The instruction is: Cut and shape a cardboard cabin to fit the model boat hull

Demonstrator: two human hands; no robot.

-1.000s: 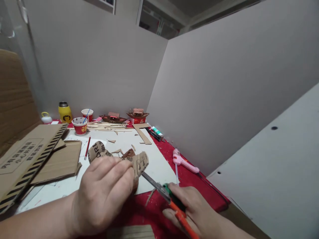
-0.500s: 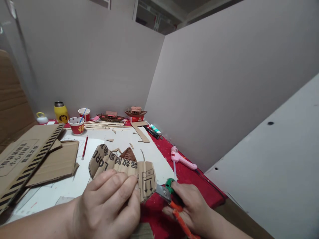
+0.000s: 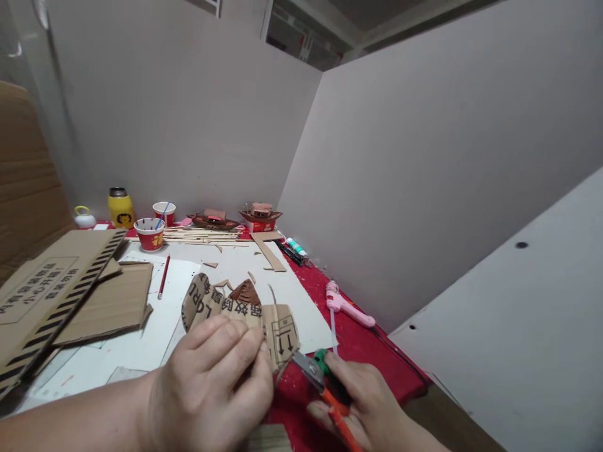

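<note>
A curved piece of printed cardboard (image 3: 281,329) is pinched in my left hand (image 3: 219,373), its fingers folded over the near edge. My right hand (image 3: 365,395) grips scissors (image 3: 311,370) with orange and green handles. Their metal blades meet the cardboard's lower right edge, where a thin strip curls away below. How far the blades are apart I cannot make out. Just behind the held piece shows a brown ridged triangular piece (image 3: 245,293).
A pink glue gun (image 3: 346,304) lies at the right on red cloth (image 3: 400,370). Cardboard sheets (image 3: 108,304) are stacked left. Paper cups (image 3: 149,235), a yellow bottle (image 3: 121,210), thin wooden sticks (image 3: 202,235) and model boats (image 3: 260,213) stand or lie at the back. Near the cups is a pencil (image 3: 164,276).
The view has shifted slightly. The scissors have moved a little along the cardboard's lower right edge, and a thin strip now hangs away from it. Both hands keep their holds.
</note>
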